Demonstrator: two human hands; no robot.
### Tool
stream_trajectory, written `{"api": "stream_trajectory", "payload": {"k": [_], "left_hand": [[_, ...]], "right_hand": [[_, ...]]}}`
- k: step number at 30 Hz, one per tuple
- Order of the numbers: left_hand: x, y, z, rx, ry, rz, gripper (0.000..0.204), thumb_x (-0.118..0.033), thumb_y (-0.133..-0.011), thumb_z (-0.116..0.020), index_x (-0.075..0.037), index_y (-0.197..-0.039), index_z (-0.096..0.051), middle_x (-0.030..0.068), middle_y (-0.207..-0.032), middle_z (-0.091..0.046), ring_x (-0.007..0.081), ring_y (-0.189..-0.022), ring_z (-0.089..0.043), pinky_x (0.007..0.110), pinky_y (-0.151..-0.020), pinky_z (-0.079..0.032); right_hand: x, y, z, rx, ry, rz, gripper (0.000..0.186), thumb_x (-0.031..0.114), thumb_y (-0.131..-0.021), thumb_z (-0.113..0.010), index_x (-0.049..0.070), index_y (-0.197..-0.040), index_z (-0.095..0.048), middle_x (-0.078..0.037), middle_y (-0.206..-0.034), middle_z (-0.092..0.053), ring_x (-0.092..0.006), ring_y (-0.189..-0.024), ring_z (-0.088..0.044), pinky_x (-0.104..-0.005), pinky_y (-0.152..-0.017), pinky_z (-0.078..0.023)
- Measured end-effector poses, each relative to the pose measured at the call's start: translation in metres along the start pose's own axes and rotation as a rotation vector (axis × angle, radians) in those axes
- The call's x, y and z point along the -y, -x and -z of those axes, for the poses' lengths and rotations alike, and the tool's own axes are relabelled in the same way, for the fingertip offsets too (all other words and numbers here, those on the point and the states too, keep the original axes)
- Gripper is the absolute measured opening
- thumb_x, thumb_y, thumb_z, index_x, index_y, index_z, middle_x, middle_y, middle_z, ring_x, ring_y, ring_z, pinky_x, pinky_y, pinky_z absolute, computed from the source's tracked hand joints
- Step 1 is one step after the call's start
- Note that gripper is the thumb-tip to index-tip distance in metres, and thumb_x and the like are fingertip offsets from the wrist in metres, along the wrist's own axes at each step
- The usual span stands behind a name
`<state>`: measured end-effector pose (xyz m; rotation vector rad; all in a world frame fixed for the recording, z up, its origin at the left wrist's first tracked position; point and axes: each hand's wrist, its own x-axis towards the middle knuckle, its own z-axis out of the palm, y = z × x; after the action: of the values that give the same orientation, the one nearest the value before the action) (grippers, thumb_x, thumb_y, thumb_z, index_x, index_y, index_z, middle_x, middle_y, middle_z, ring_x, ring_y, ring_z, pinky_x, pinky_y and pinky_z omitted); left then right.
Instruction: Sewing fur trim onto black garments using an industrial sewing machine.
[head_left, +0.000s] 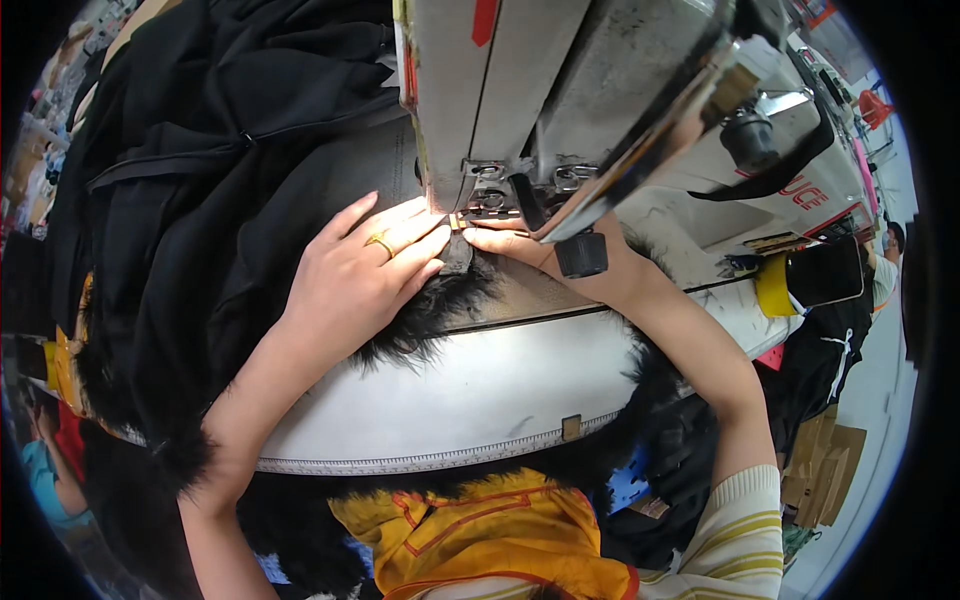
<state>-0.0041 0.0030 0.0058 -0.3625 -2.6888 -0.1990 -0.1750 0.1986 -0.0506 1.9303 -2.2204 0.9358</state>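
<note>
Under the head of a sewing machine (pixel 497 190) lies black cloth with fluffy black trim (pixel 470 285). My left hand (pixel 365 265) rests flat on the black garment (pixel 290 180), fingers stretched toward the presser foot; a gold ring (pixel 380 243) circles one finger. From the other side my right hand (pixel 590 265) reaches in, its visible fingers stretched out and their tips close to my left fingertips beside the foot. The machine's front parts and a dark knob (pixel 582 255) cover some of my right hand. A small dark piece of cloth (pixel 457 258) sits between the hands.
The white table (pixel 480 380) has a measuring tape (pixel 400 465) along its near edge. Black garments heap up at the left. A yellow-and-black cylindrical thing (pixel 800 283) stands at the right, with cardboard (pixel 825 465) below. Another person's arm (pixel 60 470) shows at far left.
</note>
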Motion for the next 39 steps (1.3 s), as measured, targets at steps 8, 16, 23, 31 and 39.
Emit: {"api": "stream_trajectory", "payload": {"k": [8,16,23,31,39], "left_hand": [[0.001,0.002,0.002,0.054,-0.061,0.006,0.028,-0.027,-0.086,-0.059,-0.010,-0.108,-0.065,0.0036,-0.112,-0.063,0.0157,-0.112,-0.055,0.038,-0.105,-0.034],[0.004,-0.008,0.009,0.039,0.010,-0.041,0.041,-0.024,-0.074,-0.069,-0.008,-0.111,-0.060,0.0063,-0.111,-0.061,0.0222,-0.109,-0.055,0.037,-0.099,-0.040],[-0.039,0.015,0.032,0.199,0.217,0.048,0.054,-0.002,-0.055,-0.070,-0.007,-0.106,-0.055,0.0032,-0.106,-0.058,0.0240,-0.099,-0.054,0.036,-0.083,-0.046],[-0.032,0.009,0.015,-0.129,0.347,0.201,0.030,0.001,-0.064,-0.067,-0.004,-0.093,-0.060,0.0098,-0.089,-0.060,0.0297,-0.085,-0.058,0.036,-0.067,-0.049],[-0.039,0.017,0.022,-0.217,0.172,0.139,0.031,0.003,-0.058,-0.065,-0.009,-0.087,-0.064,0.0035,-0.084,-0.062,0.0215,-0.082,-0.061,0.032,-0.068,-0.044]], "right_hand": [[0.001,-0.002,0.008,-0.023,0.308,0.139,0.011,0.016,-0.061,-0.063,0.012,-0.059,-0.053,0.000,-0.064,-0.053,-0.0185,-0.064,-0.058,-0.0352,-0.058,-0.047],[0.026,-0.018,0.033,0.056,0.388,-0.085,0.012,0.020,-0.071,-0.063,0.010,-0.070,-0.057,-0.004,-0.069,-0.058,-0.0239,-0.065,-0.060,-0.0366,-0.058,-0.048],[0.078,0.009,0.041,0.020,0.302,0.166,0.022,0.021,-0.077,-0.068,0.013,-0.098,-0.065,-0.002,-0.088,-0.059,-0.0208,-0.087,-0.057,-0.0338,-0.074,-0.044],[0.096,0.001,0.031,-0.025,-0.426,-0.314,0.016,0.010,-0.079,-0.063,-0.001,-0.091,-0.063,-0.005,-0.081,-0.062,-0.0145,-0.067,-0.058,-0.0274,-0.062,-0.046],[0.111,-0.016,0.041,0.248,-0.862,-0.620,0.023,0.016,-0.090,-0.056,-0.003,-0.100,-0.063,-0.004,-0.084,-0.065,-0.0100,-0.074,-0.059,-0.0255,-0.071,-0.049]]}}
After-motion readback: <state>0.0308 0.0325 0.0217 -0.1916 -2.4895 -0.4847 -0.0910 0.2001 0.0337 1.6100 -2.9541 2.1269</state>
